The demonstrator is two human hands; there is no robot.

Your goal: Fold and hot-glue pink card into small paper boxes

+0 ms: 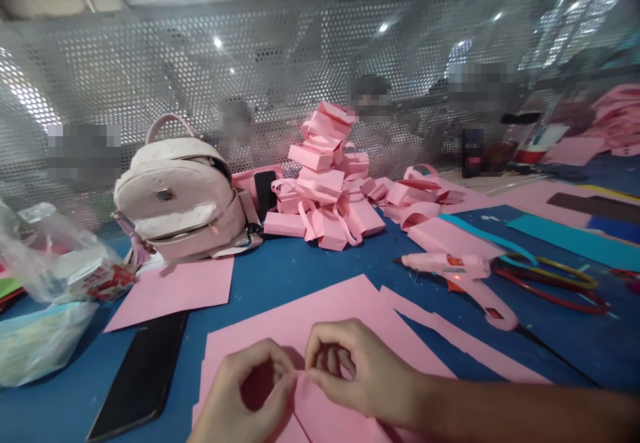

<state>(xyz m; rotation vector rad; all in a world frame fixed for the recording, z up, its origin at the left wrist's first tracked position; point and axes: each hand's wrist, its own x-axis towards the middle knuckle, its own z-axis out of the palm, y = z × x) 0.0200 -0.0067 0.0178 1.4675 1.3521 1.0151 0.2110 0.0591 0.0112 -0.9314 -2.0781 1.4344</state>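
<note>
1. Left hand (pixel 245 396) and right hand (pixel 350 369) close together at the bottom middle, fingertips meeting and pinching a small bit of pink paper (pixel 300 379) between them
2. Both hands curled, not spread; thumbs and first fingers pressed on the paper edge
3. Pinched paper low over a stack of flat pink sheets (pixel 320 316) on the blue table (pixel 280 269), right in front of the body
4. Looks like an early fold or crease on this piece; no box shape or handle on it yet
5. Done work: a tall pile of little pink paper bags (pixel 325 189) with loop handles, far side of the table, middle
6. Left to do, as a guess: more folds, then glue; plenty of flat sheets waiting
7. Long side of the pinched piece seems to run left to right between the two hands; hard to tell more, fingers cover most of it
8. Pink glue gun (pixel 460 276) lies on its side to the right, tip pointing left, near red scissors (pixel 555 293)
9. Black phone (pixel 140 376) flat on the left, pale backpack (pixel 180 196) behind it
</note>
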